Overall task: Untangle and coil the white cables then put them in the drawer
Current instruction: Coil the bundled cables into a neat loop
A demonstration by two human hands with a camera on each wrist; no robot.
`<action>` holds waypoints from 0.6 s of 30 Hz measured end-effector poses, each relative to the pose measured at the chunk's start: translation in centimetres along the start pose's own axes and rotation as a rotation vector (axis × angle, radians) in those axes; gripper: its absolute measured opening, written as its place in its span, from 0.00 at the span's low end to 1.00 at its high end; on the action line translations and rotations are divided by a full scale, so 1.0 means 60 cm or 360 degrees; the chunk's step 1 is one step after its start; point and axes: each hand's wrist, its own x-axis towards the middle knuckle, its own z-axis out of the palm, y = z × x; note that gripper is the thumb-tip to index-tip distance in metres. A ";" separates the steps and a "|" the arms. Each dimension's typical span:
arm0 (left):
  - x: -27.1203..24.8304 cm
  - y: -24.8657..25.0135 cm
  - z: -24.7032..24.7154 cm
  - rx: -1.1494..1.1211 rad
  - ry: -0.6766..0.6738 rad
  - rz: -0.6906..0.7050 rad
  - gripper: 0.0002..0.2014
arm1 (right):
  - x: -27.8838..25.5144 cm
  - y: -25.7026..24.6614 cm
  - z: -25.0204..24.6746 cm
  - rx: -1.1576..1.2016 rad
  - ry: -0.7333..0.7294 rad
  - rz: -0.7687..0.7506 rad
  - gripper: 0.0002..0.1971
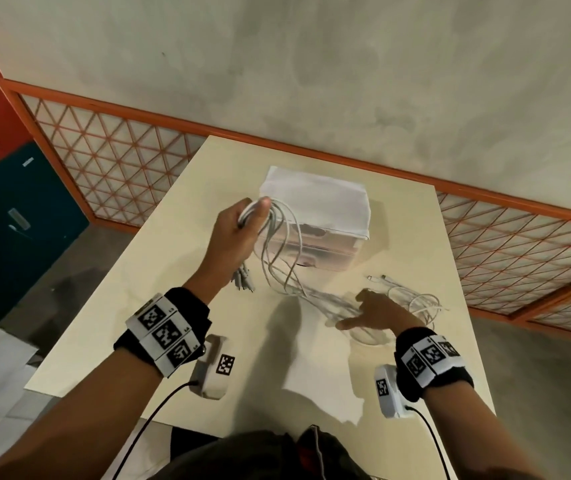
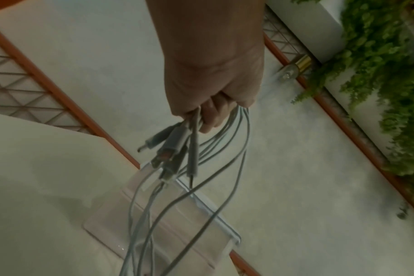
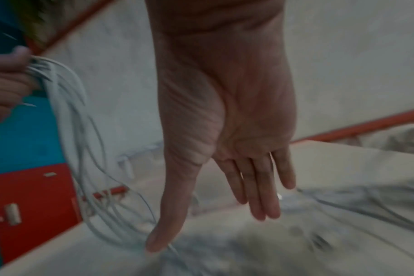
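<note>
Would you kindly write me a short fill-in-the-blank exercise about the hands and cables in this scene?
1. The left hand grips a raised bundle of ____ cables.
2. The right hand is ____, its fingers straight over the cables lying on the table.
3. The clear plastic drawer unit stands on the ____.
4. Plugs hang below the ____ hand.

Missing words: white; open; table; left

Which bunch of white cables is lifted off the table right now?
The bunch gripped in the left hand, white cables hanging from the fist. The other cable pile lies flat by the right hand.
</note>
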 end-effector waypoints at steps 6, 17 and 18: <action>-0.015 0.011 0.028 0.0157 -0.0355 0.0079 0.18 | -0.037 -0.115 -0.075 0.0648 0.0353 -0.0747 0.57; -0.012 0.031 0.003 0.0016 -0.0486 -0.0082 0.20 | -0.071 -0.175 -0.105 0.1114 0.0225 -0.1026 0.19; -0.010 0.033 0.000 -0.0026 -0.0487 -0.0084 0.21 | -0.072 -0.173 -0.103 0.1141 0.0225 -0.1019 0.21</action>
